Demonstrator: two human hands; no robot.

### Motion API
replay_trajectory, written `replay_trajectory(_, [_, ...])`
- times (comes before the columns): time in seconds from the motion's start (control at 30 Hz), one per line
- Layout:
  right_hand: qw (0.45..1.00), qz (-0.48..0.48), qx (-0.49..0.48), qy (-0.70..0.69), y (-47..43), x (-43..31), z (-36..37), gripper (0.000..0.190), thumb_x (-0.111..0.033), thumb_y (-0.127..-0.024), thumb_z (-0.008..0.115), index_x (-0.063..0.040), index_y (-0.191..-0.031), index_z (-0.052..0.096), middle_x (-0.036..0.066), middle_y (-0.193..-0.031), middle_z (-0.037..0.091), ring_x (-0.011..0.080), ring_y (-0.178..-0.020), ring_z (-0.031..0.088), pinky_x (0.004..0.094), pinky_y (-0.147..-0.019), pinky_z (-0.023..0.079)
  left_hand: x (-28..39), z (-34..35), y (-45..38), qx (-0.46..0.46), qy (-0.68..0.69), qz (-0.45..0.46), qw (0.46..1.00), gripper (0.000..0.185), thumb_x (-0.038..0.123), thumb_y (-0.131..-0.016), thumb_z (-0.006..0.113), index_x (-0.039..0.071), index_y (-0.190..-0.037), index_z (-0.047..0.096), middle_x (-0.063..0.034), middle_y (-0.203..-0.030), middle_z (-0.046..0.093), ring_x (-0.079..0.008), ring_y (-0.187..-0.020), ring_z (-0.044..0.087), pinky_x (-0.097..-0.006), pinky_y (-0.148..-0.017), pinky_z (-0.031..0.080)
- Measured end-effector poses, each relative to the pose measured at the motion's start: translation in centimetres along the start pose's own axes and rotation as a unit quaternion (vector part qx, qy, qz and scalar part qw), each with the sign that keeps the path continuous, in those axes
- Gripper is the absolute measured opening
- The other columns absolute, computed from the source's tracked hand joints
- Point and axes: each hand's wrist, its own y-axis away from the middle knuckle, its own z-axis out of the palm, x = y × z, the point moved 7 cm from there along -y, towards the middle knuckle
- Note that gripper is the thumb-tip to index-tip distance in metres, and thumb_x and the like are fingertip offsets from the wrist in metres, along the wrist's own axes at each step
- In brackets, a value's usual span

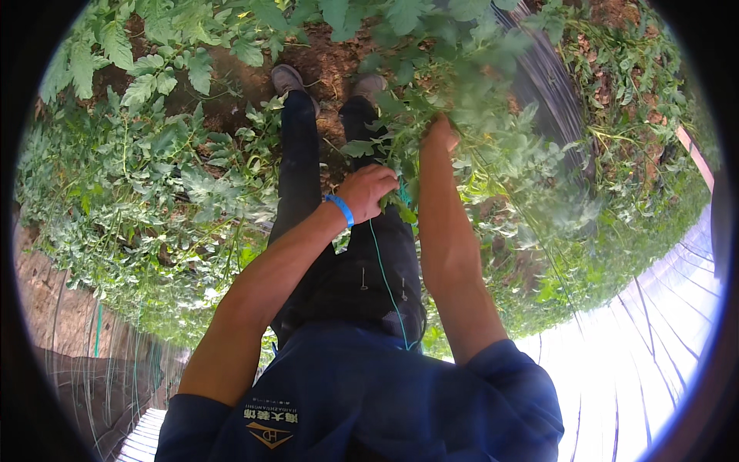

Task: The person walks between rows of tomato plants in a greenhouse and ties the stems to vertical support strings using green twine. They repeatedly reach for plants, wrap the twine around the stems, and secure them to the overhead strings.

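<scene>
My left hand [369, 190], with a blue band [340, 210] at its wrist, is curled in front of my thighs. A thin teal twine [381, 265] runs from my waist up to this hand, and more teal strands show just beyond its fingertips. My right hand [441, 136] is farther forward and to the right, bent into a fist among the leaves of a tomato plant [404, 138]. Leaves and the hand itself hide its fingers, so what they grip is unclear. Tomato leaves touch or overlap both hands.
My shoes [287, 79] stand on brown soil [332, 52] between tomato rows. More tomato plants [213, 185] crowd the left side. Dark plastic sheeting [548, 75] lies at the upper right. Upright strings [107, 335] hang at the lower left, near an earthen wall [37, 248].
</scene>
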Motion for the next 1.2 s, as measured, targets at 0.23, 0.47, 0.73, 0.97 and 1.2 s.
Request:
replay_trajectory(0.23, [0.989,-0.048,0.064,0.121,6.1,-6.9,-1.9,0.046,-0.034,-0.066,0.066,0.004,-0.092,0.068,0.018,-0.096,0.067,0.0310,-0.086,0.063,0.0428,-0.080,0.048,-0.5,1.9,1.2,-0.011,0.000,-0.022,1.000,0.049,-0.009,-0.052,0.063,0.002,-0.100,0.060,-0.0124,-0.116,0.056,-0.0348,-0.110,0.051,-0.0407,-0.092,0.046])
replay_trajectory(0.47, [0.995,-0.045,0.079,0.046,5.2,-6.2,-1.1,0.037,-0.026,-0.067,0.067,-0.001,-0.094,0.068,0.015,-0.091,0.068,0.0276,-0.083,0.062,0.0421,-0.078,0.046,-0.1,1.8,0.5,-0.018,0.002,-0.025,1.000,0.048,-0.008,-0.054,0.063,0.003,-0.101,0.060,-0.0122,-0.118,0.056,-0.0338,-0.111,0.051,-0.0399,-0.092,0.046])
replay_trajectory(0.73, [0.991,-0.021,0.132,-0.009,4.1,-4.8,-1.1,0.026,-0.019,-0.068,0.065,-0.001,-0.086,0.068,0.011,-0.081,0.067,0.0235,-0.069,0.058,0.0399,-0.068,0.046,-0.1,2.0,0.5,-0.020,-0.002,-0.026,0.999,0.047,-0.008,-0.054,0.063,0.003,-0.101,0.060,-0.0123,-0.120,0.055,-0.0339,-0.112,0.051,-0.0402,-0.093,0.046])
replay_trajectory(0.97, [0.996,-0.091,0.002,-0.012,3.8,-5.5,-1.1,0.027,-0.022,-0.074,0.063,-0.001,-0.091,0.067,0.009,-0.079,0.065,0.0207,-0.066,0.056,0.0363,-0.062,0.044,1.3,0.7,0.4,0.010,-0.049,-0.008,0.999,0.051,-0.002,-0.059,0.068,0.006,-0.109,0.059,-0.0106,-0.124,0.052,-0.0321,-0.108,0.053,-0.0410,-0.090,0.046])
replay_trajectory(1.2, [0.939,-0.246,-0.236,0.042,15.4,-10.3,-6.2,0.027,-0.024,-0.090,0.058,0.000,-0.102,0.061,0.004,-0.081,0.058,0.0109,-0.069,0.050,0.0252,-0.061,0.041,1.8,-1.8,2.9,0.043,-0.072,-0.029,0.996,0.053,-0.002,-0.072,0.060,0.008,-0.123,0.052,-0.0143,-0.131,0.047,-0.0341,-0.114,0.050,-0.0416,-0.095,0.044])
